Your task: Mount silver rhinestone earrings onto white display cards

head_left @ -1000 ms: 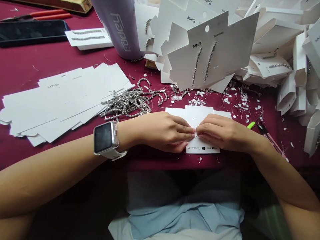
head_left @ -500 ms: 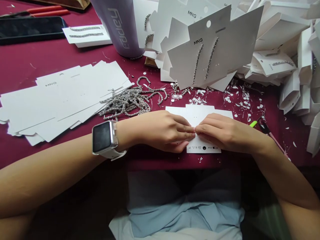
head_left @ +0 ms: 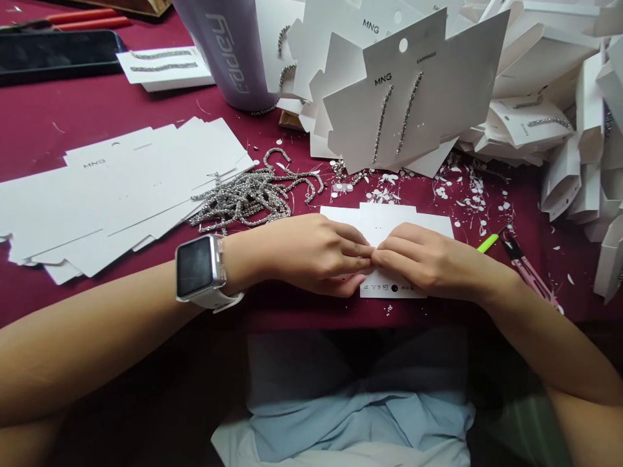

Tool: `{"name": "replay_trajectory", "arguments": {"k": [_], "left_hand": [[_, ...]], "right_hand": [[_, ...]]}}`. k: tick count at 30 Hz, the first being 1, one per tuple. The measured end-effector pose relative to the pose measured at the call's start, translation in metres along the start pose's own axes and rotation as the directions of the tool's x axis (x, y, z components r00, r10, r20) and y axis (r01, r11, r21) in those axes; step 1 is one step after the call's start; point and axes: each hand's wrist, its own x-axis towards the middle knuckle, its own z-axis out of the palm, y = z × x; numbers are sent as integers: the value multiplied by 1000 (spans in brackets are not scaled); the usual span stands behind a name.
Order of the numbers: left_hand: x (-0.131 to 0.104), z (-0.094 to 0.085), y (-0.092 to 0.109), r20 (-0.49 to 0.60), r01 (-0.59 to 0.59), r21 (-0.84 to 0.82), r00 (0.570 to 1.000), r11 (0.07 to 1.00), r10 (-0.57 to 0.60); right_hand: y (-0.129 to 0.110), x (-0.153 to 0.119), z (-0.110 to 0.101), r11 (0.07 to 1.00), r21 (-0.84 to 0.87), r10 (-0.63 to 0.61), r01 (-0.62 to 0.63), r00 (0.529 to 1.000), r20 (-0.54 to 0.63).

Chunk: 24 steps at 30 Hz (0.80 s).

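A flat white earring card with small holes and printed marks lies on the table in front of me, partly hidden under both hands. My left hand, a watch on its wrist, rests on the card with fingers stretched and thumb apart. Its fingertips meet those of my right hand near the card's middle. The right fingers are bunched together and pressed down there; whatever is between them is hidden. Left of the hands lies a tangled heap of silver beaded chain strips.
White cards are stacked at left. Behind stand a lilac cup and a card with two chain earrings. Folded cards pile up at right. Pink-handled snips, a green tool and white scraps lie nearby. A phone is back left.
My right hand has shifted slightly left against the left hand's fingertips, showing more of the green tool and pink snips. The whole view has drifted slightly; the card stays flat.
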Motion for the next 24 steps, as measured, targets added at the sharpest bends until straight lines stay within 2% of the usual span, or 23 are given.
{"name": "replay_trajectory", "arguments": {"k": [9,13,15,17,18,19,20,22,23,24], "left_hand": [[-1,0,1,-93,-44,50,995,998,49],[-1,-1,6,6,16,53,1000,998,-17],[1,-2,13,-10,-39,49,999,998,40],[6,-1,26,-133,-186,55,972,981,192],[9,1,35,-207,-270,63,938,961,278],[12,4,45,-223,-341,53,912,939,344],[14,9,57,-202,-386,49,899,921,388],[17,22,86,-58,-438,49,896,898,441],[17,32,101,-35,-480,56,875,875,482],[16,42,116,-16,-381,118,923,917,385]], "right_hand": [[-2,-1,1,994,90,67,-68,998,19],[-2,-1,2,986,135,91,-95,995,37],[-1,-2,4,978,174,115,-118,993,28],[0,-5,7,968,212,139,-138,990,8],[1,-5,7,962,233,145,-140,989,-3],[1,-6,7,957,257,145,-136,989,-17],[1,-6,6,951,282,144,-128,989,-39],[0,-3,1,938,334,139,-95,984,-111],[-2,0,-3,930,361,132,-69,979,-153],[-6,4,-6,922,387,120,-37,974,-192]]}}
